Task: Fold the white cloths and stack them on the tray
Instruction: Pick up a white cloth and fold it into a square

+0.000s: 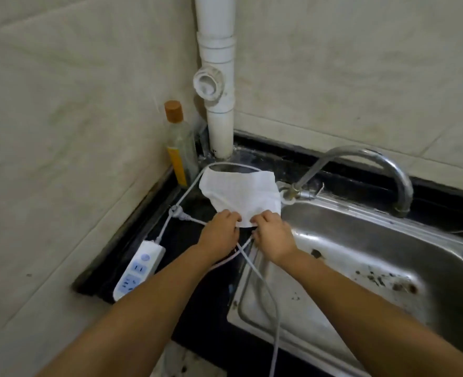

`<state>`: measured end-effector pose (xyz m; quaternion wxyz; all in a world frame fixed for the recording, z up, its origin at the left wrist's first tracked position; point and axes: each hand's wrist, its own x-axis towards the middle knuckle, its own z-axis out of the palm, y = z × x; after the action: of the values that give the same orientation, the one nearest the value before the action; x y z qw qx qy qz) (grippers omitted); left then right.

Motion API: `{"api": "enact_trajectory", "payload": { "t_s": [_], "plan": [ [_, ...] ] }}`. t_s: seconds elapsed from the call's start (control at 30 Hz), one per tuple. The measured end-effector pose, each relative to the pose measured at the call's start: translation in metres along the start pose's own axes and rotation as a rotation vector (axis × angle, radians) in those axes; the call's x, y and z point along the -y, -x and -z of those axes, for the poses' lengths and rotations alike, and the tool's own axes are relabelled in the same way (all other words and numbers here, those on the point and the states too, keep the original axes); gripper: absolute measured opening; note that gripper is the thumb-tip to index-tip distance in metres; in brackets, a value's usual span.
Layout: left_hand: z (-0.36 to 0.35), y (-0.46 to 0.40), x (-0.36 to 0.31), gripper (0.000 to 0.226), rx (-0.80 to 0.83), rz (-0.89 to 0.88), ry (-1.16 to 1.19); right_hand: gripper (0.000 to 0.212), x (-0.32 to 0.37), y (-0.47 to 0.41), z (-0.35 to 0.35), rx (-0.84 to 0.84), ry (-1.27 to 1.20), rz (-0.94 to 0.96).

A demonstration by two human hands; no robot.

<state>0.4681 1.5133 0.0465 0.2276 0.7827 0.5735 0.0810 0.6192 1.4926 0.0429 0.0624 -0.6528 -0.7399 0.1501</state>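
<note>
Head view: a crumpled thin white cloth (239, 195) lies on the narrow black countertop (143, 227), crowded between tiled corner and steel sink (361, 254). The left hand (219, 232) and right hand (272, 238) each pinch its near edge, above white cables (252, 265).

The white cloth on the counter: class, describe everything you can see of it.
The white cloth is a thin, creased fabric sheet, apparently folded into a rough, uneven rectangle. It lies flat on the black countertop between the bottle and the sink, over a white cable. Its right edge is close to the tap base. The left hand and right hand pinch its near edge.
</note>
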Motion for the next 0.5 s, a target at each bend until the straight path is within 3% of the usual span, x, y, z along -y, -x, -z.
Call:
{"api": "enact_trajectory", "payload": {
  "t_s": [0.13,0.27,0.37,0.5],
  "plan": [
    [-0.016,-0.027,0.007,0.031,0.081,0.011,-0.104,0.036,-0.005,-0.031,-0.009,0.093,0.184,0.029],
    [-0.030,-0.035,0.010,0.034,0.118,0.037,-0.140,0.031,-0.012,-0.048,-0.012,0.119,0.194,0.010],
    [-0.028,-0.037,0.005,0.021,-0.025,0.080,-0.135,0.026,-0.011,-0.050,-0.001,0.004,0.053,0.027],
    [-0.004,-0.032,-0.003,0.020,-0.193,0.044,-0.068,0.019,-0.013,-0.032,0.020,-0.172,-0.117,0.050]
  ]
}}
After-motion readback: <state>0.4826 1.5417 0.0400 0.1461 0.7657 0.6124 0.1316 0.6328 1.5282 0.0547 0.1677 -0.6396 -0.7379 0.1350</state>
